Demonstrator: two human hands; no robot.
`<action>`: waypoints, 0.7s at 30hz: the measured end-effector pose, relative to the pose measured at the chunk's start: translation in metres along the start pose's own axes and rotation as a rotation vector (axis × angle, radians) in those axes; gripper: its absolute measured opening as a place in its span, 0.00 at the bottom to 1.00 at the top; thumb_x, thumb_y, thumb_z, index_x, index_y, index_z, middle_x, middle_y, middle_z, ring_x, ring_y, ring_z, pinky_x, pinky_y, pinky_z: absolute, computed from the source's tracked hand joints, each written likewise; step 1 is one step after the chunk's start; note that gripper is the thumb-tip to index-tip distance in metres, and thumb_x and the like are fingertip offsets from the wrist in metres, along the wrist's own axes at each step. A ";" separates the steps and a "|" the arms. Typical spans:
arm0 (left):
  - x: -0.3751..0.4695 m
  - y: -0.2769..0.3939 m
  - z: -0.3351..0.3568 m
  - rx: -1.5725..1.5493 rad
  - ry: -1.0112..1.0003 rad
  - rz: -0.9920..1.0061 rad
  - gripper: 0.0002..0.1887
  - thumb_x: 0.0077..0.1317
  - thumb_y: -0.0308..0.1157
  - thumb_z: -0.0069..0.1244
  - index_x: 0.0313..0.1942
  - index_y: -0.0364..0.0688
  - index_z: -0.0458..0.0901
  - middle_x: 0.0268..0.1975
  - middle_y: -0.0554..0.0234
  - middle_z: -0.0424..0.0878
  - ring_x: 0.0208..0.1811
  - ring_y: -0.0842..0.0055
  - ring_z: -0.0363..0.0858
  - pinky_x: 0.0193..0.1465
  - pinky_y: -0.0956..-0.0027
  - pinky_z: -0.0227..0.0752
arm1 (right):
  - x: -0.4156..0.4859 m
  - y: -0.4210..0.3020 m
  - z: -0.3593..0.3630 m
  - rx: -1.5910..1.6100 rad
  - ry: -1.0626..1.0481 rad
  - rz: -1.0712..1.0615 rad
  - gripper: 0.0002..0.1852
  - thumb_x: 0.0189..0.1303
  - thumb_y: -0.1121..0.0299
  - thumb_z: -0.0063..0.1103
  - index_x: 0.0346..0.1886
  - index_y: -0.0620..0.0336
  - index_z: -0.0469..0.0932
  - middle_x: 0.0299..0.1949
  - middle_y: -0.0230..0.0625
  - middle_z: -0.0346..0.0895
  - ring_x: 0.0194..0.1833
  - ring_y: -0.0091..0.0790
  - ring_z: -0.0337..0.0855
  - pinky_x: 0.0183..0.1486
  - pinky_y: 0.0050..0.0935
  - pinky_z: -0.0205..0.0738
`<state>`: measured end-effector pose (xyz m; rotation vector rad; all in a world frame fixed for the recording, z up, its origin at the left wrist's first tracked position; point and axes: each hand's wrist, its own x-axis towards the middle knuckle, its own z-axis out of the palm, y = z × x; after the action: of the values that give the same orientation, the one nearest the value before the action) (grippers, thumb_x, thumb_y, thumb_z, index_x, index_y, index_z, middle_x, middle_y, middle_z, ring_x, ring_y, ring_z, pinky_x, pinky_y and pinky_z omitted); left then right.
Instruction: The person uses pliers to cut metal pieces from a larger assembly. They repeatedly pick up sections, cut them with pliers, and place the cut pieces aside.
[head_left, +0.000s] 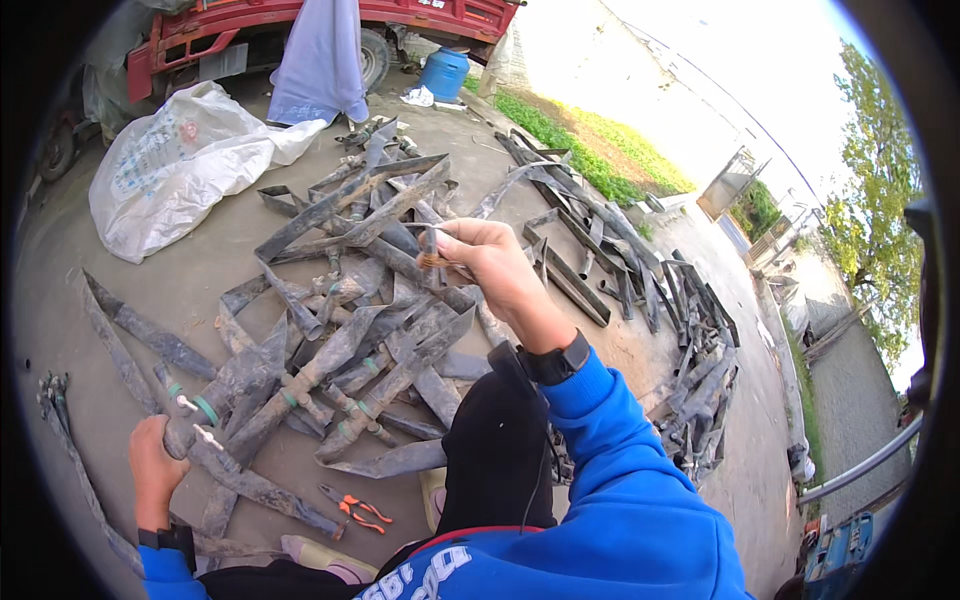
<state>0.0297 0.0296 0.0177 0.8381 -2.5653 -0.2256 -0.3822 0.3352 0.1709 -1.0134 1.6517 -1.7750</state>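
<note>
My left hand (152, 459) is closed around a muddy pipe fitting (180, 435) at the lower left. Flat, dirt-covered hoses (262, 491) run out from this fitting, with a green band (205, 409) and white ties or clips (208, 436) near it. Raised over the heap, my right hand (491, 262) pinches a thin strip or wire (417, 224) between thumb and fingertips. Rust-brown strands (436, 262) show just below those fingers; whether they are gripped too is unclear. Slip-joint or combination pliers with orange handles (358, 511) lie on the ground before my feet.
A tangled heap of flat black hoses (405, 322) with green-banded joints covers the ground ahead. More hoses (592, 240) lie at the right. Beyond are a white woven sack (176, 169), a blue drum (444, 75) and a red cargo vehicle (450, 19).
</note>
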 end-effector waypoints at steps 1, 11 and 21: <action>0.001 -0.005 0.001 -0.020 0.024 0.020 0.21 0.35 0.23 0.58 0.35 0.36 0.76 0.35 0.47 0.78 0.41 0.47 0.75 0.45 0.54 0.70 | -0.030 -0.010 -0.035 -0.179 0.129 0.030 0.10 0.69 0.68 0.58 0.45 0.65 0.83 0.34 0.34 0.86 0.33 0.21 0.82 0.33 0.19 0.73; 0.005 0.006 -0.026 -0.023 -0.035 -0.020 0.18 0.33 0.24 0.57 0.31 0.36 0.77 0.32 0.45 0.79 0.40 0.46 0.77 0.42 0.53 0.71 | -0.347 0.142 -0.229 -1.238 0.540 0.796 0.20 0.51 0.56 0.69 0.37 0.66 0.85 0.31 0.57 0.83 0.37 0.55 0.85 0.43 0.44 0.80; -0.011 -0.005 -0.073 0.130 -0.084 -0.041 0.17 0.36 0.28 0.60 0.31 0.38 0.78 0.32 0.53 0.81 0.41 0.54 0.79 0.45 0.54 0.74 | -0.157 0.014 -0.112 -1.076 0.112 0.164 0.24 0.54 0.76 0.65 0.57 0.71 0.75 0.54 0.52 0.78 0.41 0.45 0.84 0.42 0.38 0.78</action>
<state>0.0732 0.0311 0.0781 0.9479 -2.6660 -0.1099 -0.3799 0.5249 0.1314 -1.1190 2.7376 -0.7542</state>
